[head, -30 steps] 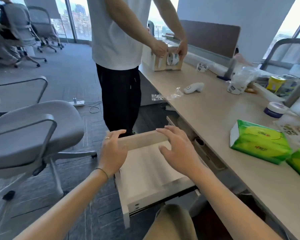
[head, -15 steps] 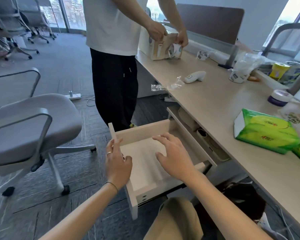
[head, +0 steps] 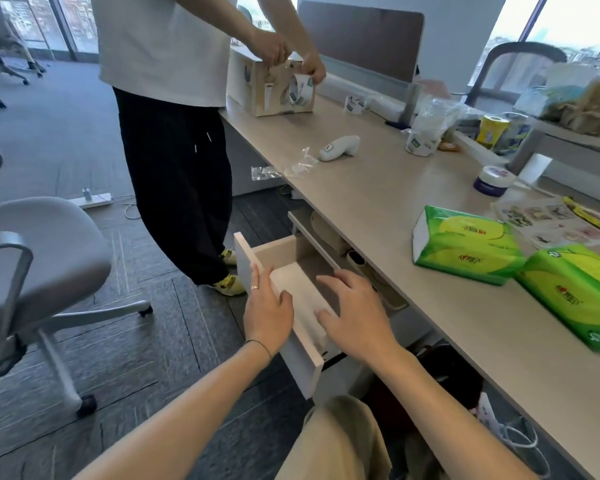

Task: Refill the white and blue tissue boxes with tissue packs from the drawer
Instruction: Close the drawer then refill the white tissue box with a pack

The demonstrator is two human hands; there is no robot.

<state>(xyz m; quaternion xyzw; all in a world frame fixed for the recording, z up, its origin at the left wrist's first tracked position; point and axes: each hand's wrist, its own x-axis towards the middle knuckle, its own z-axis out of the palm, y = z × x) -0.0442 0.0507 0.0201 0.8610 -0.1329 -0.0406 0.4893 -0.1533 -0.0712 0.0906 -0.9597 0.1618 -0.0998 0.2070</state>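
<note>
The pale wooden drawer (head: 293,258) under the bench (head: 378,202) now stands much less far out than 1 second ago: it has been pushed partway back in, and only its bare white floor shows, with no tissue pack visible inside. The left hand (head: 267,308) rests on the drawer's front panel, thumb hooked over the rim and fingers loosely spread, holding nothing. The right hand (head: 355,315) lies flat and open over the drawer's floor, also empty. The 2 green plastic tissue packs (head: 465,251) already lie side by side on the bench, well apart from the drawer. That suggests the fetching step is finished and the drawer is being closed; the refilling itself looks not yet begun. Neither the white nor the blue tissue box can be identified for certain. A standing person in a white shirt (head: 163,46) handles a cardboard box (head: 271,86) at the far end of the bench.
</note>
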